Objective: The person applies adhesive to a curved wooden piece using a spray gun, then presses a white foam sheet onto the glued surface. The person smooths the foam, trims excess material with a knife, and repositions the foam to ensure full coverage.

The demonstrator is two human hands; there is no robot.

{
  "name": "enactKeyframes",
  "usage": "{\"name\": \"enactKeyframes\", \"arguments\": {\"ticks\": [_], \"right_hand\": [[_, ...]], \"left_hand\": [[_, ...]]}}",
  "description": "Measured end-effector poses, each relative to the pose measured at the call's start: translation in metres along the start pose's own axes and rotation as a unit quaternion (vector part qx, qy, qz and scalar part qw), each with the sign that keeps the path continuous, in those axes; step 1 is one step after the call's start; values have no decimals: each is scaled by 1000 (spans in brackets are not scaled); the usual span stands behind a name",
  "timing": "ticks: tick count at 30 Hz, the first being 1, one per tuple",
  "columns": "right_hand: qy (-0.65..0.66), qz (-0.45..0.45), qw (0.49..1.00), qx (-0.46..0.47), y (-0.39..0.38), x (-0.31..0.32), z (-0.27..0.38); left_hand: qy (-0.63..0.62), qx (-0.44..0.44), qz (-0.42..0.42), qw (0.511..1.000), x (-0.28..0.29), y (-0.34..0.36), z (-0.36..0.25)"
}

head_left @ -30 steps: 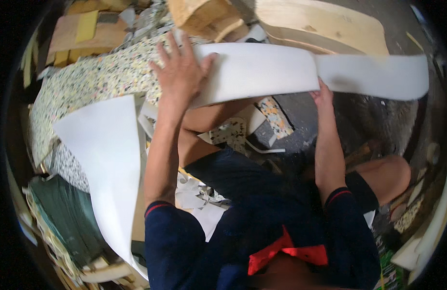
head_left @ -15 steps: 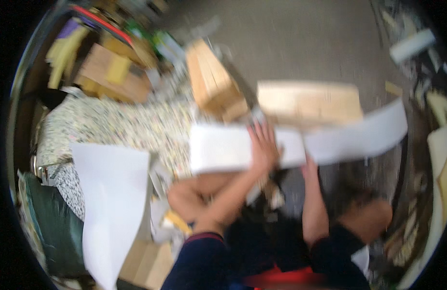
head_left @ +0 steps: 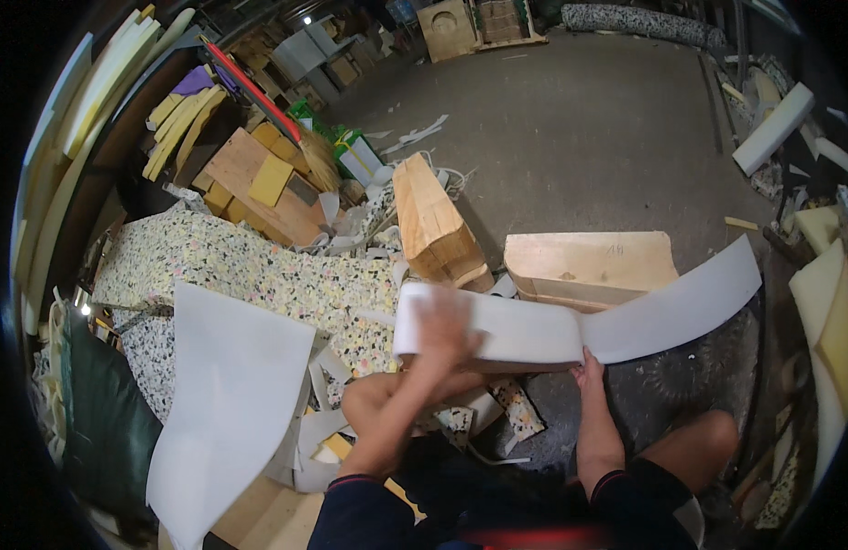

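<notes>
A long white foam strip (head_left: 525, 325) lies across in front of me over what looks like a wooden block, whose brown edge shows beneath it. Its right end (head_left: 681, 307) curves up and away past a crease or seam. On the strip's left part rests my left hand (head_left: 442, 330), blurred but flat, with its fingers stretched forward. My right hand (head_left: 587, 371) grips the near edge by the crease, thumb upward; its other fingers are partly hidden. Just beyond the strip are two shaped wooden blocks, one tapering (head_left: 433, 220) and one broad (head_left: 589, 261).
Left of me lie a speckled foam sheet (head_left: 231, 257), a large white foam sheet (head_left: 227, 403) and a dark green bag (head_left: 103, 412). A red-handled broom (head_left: 259, 92) leans behind. Foam offcuts (head_left: 772, 128) are heaped along the right. Grey floor (head_left: 571, 137) stretches ahead.
The view has tilted up, showing more floor ahead. My left hand has slid left along the foam strip, toward its left end. My right hand stays at the near edge by the crease.
</notes>
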State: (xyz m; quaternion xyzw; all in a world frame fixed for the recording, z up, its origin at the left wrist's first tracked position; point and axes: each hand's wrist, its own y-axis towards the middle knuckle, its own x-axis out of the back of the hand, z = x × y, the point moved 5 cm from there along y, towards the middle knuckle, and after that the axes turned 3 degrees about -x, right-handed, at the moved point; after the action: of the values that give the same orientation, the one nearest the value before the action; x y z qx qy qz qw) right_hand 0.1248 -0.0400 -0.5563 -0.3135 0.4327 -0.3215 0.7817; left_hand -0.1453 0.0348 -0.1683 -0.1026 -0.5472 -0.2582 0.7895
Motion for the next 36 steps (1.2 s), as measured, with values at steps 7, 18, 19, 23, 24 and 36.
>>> {"name": "enactKeyframes", "arguments": {"ticks": [7,18,19,23,24,36], "right_hand": [[-23,-14,1000,-11,-4,-4,2],[-12,-22,1000,-1,-11,6,-5],[-23,-66,998,-10,-11,12,-7],[-17,-92,995,34,-30,11,2],[-29,-78,994,67,-42,6,11],[-87,25,878,470,-323,-78,220]], "left_hand": [[-132,277,91,948,22,4,58],[-96,73,58,991,21,17,16],[-68,215,18,974,29,5,46],[-304,347,139,876,14,-34,106],[-338,338,142,867,10,-37,111],[-621,266,-24,737,31,-67,165]]}}
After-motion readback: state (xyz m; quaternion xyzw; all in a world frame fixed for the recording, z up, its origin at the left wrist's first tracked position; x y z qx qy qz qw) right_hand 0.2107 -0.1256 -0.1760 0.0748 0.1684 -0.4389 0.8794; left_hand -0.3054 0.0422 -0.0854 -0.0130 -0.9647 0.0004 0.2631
